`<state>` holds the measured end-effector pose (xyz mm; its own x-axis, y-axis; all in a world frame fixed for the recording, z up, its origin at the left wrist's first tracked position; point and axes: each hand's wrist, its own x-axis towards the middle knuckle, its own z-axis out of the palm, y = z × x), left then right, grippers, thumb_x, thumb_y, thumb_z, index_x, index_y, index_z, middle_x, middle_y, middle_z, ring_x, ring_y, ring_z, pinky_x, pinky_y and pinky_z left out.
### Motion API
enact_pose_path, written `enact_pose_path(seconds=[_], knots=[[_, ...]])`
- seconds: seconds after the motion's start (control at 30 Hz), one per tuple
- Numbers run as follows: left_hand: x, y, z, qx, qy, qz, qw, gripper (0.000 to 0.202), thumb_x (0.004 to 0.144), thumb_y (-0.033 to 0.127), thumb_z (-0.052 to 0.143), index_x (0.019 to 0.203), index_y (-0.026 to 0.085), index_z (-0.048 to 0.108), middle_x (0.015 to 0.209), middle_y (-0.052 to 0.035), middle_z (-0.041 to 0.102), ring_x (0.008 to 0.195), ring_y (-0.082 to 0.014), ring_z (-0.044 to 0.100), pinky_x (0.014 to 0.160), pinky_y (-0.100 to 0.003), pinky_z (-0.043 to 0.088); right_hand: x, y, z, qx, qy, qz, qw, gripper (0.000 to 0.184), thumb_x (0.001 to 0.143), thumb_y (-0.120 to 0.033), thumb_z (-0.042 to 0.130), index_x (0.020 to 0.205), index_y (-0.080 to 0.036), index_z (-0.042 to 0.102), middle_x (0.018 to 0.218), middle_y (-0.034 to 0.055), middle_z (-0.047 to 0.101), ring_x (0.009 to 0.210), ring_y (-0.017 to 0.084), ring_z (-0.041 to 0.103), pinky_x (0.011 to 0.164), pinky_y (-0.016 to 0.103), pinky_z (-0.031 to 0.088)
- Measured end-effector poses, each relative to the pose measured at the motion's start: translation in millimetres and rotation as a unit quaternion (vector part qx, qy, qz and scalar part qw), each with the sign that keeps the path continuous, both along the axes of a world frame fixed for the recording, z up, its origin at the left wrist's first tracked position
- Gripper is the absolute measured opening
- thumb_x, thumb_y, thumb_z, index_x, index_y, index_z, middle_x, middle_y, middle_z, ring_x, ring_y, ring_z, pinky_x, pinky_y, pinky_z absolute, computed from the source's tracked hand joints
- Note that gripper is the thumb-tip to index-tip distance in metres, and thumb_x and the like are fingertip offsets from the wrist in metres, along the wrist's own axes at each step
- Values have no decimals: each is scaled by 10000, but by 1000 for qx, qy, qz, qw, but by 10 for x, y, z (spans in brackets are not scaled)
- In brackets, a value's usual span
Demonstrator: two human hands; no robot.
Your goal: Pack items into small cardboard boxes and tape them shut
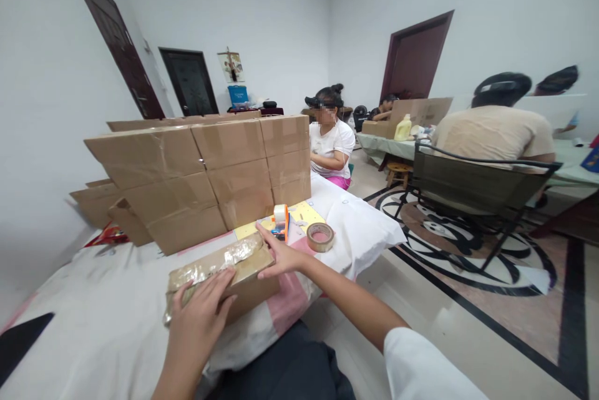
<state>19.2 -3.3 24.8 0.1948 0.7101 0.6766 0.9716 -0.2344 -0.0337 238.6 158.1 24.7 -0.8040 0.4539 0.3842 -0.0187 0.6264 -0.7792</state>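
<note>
Brown cardboard, wrapped in wrinkled clear tape, makes up the small box (224, 275) that lies on the white sheet of the counter (93, 325), close to the person's body. Its long axis runs from near-left to far-right, a little slanted, and one hand sits at each end.

The left hand (199, 309) lies flat on the near-left part of the top. Its fingers (219, 281) are spread wide and point away from the body along the box. They rest on it and close around nothing.

The right hand (281, 256) comes in from the right side and touches the far-right corner. Its fingers (266, 234) are stretched out and loose along the far edge, and I cannot tell whether the thumb hooks the side.

Just beyond the right hand stands an orange tape dispenser (282, 220) on a yellow sheet (306, 213), and a roll of tape (321, 236) lies beside it to the right. The right hand is clearly nearer to both; the left hand is well apart from them.

Behind the box, a wall of stacked cartons (206, 175) rises. Farther back, a co-worker in a white shirt (332, 144) sits at the counter, and another person in a beige shirt (496, 131) sits on a dark chair (468, 188).
</note>
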Motion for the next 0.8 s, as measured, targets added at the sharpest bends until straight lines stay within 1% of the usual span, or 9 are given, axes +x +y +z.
enact_pose_path(seconds=[0.07, 0.13, 0.27, 0.37, 0.43, 0.5, 0.57, 0.67, 0.8], knots=[[-17, -36, 8, 22, 8, -13, 1000, 351, 933, 259, 535, 1271, 290, 625, 1207, -38, 743, 1057, -265, 700, 1063, -458, 231, 39, -42, -63, 19, -12, 5, 1000, 1442, 565, -505, 909, 1597, -229, -60, 1661, 198, 40, 1539, 322, 131, 1233, 442, 166], [-2, -87, 29, 38, 22, -29, 999, 350, 933, 245, 549, 1269, 306, 626, 1197, -23, 748, 1023, -250, 706, 1057, -449, 222, 93, -144, -75, 61, -7, -9, 998, 1383, 537, -487, 919, 1594, -217, 70, 1611, 203, 178, 1506, 331, 216, 1213, 442, 223], [92, -191, 74, 110, 40, -38, 992, 354, 896, 277, 653, 1249, 297, 649, 1117, -20, 771, 971, -247, 681, 1030, -439, 289, 336, -412, 49, 118, 60, -79, 988, 1047, 563, -480, 894, 1447, -237, 388, 1411, 149, 428, 1368, 321, 412, 1137, 457, 351], [114, -220, 67, 260, 23, -8, 965, 393, 764, 216, 800, 1139, 258, 694, 1054, -72, 761, 949, -264, 652, 974, -436, 386, 697, -504, 241, 131, 116, -175, 969, 919, 631, -517, 843, 1400, -248, 418, 1368, 140, 480, 1306, 336, 467, 1109, 496, 370], [61, -190, 35, 335, -10, 15, 942, 377, 686, 159, 851, 1028, 225, 708, 1047, -114, 736, 962, -284, 646, 928, -439, 435, 1023, -436, 375, 135, 152, -280, 938, 849, 701, -535, 783, 1406, -249, 405, 1377, 141, 473, 1291, 337, 476, 1093, 504, 383], [-44, -116, -13, 353, -37, 33, 934, 312, 679, 130, 847, 950, 198, 706, 1053, -144, 720, 964, -297, 649, 886, -436, 459, 1390, -237, 466, 148, 178, -411, 882, 794, 748, -528, 740, 1404, -244, 392, 1385, 142, 453, 1279, 328, 477, 1078, 500, 399], [-182, -6, -76, 338, -43, 57, 938, 247, 713, 116, 815, 923, 189, 708, 1069, -154, 718, 943, -294, 657, 873, -438, 455, 1753, 91, 478, 180, 184, -537, 803, 807, 742, -525, 739, 1401, -221, 385, 1374, 150, 441, 1277, 328, 458, 1088, 510, 385], [-409, 188, -198, 300, -43, 85, 949, 184, 765, 126, 771, 923, 199, 711, 1088, -144, 722, 923, -282, 662, 875, -441, 444, 2156, 751, 326, 189, 127, -679, 698, 909, 685, -571, 757, 1406, -165, 379, 1328, 176, 422, 1291, 356, 396, 1099, 531, 353], [-731, 426, -393, 250, -51, 97, 962, 98, 807, 178, 740, 887, 224, 708, 1094, -110, 722, 930, -270, 666, 891, -436, 430, 2250, 1668, -3, 136, -13, -705, 696, 960, 661, -651, 707, 1383, -103, 391, 1293, 229, 383, 1235, 402, 421, 1006, 528, 415]])
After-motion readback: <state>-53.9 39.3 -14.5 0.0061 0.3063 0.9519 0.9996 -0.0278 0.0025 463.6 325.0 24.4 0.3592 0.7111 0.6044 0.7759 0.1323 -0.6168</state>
